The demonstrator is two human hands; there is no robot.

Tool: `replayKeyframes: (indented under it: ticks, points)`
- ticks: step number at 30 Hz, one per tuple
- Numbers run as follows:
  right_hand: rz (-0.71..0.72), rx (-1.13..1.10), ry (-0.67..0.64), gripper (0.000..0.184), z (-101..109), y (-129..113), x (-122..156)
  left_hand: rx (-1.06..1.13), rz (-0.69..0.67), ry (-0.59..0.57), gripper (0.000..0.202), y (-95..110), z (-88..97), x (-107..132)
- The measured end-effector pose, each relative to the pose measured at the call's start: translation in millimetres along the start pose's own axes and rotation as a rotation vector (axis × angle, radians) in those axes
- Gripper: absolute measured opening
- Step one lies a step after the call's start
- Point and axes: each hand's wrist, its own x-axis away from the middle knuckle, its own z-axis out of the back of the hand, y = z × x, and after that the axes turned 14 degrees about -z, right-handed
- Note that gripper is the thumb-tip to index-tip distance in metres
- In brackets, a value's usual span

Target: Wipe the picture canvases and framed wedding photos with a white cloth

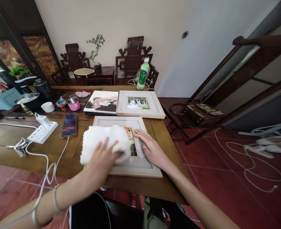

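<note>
A picture frame (150, 170) with pale wooden edges and a small photo inside lies flat on the table in front of me. Over its left part spreads a fluffy white cloth (92, 136), hiding some of the photo. My left hand (103, 159) grips this cloth and presses it against the frame; it is slightly smeared by motion. My right hand (152, 148), a ring on one finger, rests on the frame's right side with fingers stretched out toward the photo. Nothing is held in it.
Behind lie a second frame (141, 113) and a photo panel (102, 101). A green bottle (143, 74) stands at the back edge. To the left are a phone (68, 124), a power strip (43, 132), a pink cup (73, 104) and trailing white cables.
</note>
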Motion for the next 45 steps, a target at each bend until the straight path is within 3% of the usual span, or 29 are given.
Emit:
replayKeyframes:
  ticks: [3,5,7,9,12,18,21,23,26,30,34,36,40,45]
  points:
    - [0.002,-0.025,0.003,0.068,0.3,-0.3,0.6,-0.170,0.139,0.243,0.056,-52.9,-8.8,-29.2]
    - [-0.006,-0.030,0.004,0.066,0.8,-0.9,0.7,-0.232,0.192,0.337,0.050,-89.7,-12.7,-43.9]
    - [-0.014,-0.024,0.000,0.064,1.4,-1.6,0.6,-0.240,0.179,0.317,0.054,-115.4,-14.7,-49.2]
    - [-0.025,-0.011,-0.006,0.062,1.9,-2.3,0.6,-0.235,0.147,0.270,0.058,-123.2,-15.0,-44.3]
    - [-0.034,0.008,-0.006,0.061,1.7,-2.9,1.2,-0.246,0.116,0.185,0.059,-101.5,-14.2,-21.8]
    - [-0.032,0.016,0.032,0.063,-2.0,-2.3,3.0,-0.182,0.088,-0.067,0.048,-17.2,-20.9,38.1]
    - [-0.033,0.005,0.045,0.064,-3.5,-1.6,2.9,-0.108,0.053,-0.115,0.048,5.0,-22.7,48.6]
    - [-0.037,-0.001,0.054,0.064,-3.6,-1.5,2.5,-0.074,0.064,-0.138,0.050,7.4,-18.9,44.1]
    - [-0.024,-0.018,0.025,0.068,-2.1,-1.8,2.3,-0.072,0.100,-0.121,0.058,-5.1,-9.0,26.9]
    - [-0.001,-0.063,-0.027,0.075,0.6,-1.6,2.8,-0.094,0.074,-0.012,0.064,-41.9,-3.7,-1.6]
    - [0.008,-0.067,-0.020,0.074,1.3,-1.5,2.7,-0.096,0.061,0.111,0.071,-83.3,-10.2,-27.2]
    - [0.005,-0.058,-0.022,0.073,1.5,-2.3,2.3,-0.099,0.042,0.154,0.074,-94.6,-12.3,-32.9]
    - [-0.012,-0.044,-0.026,0.071,2.0,-4.6,1.3,-0.118,0.042,0.106,0.073,-83.2,-9.4,-19.4]
    - [-0.054,-0.040,-0.015,0.068,0.9,-5.3,0.5,-0.052,0.043,-0.075,0.067,-31.7,-6.1,26.9]
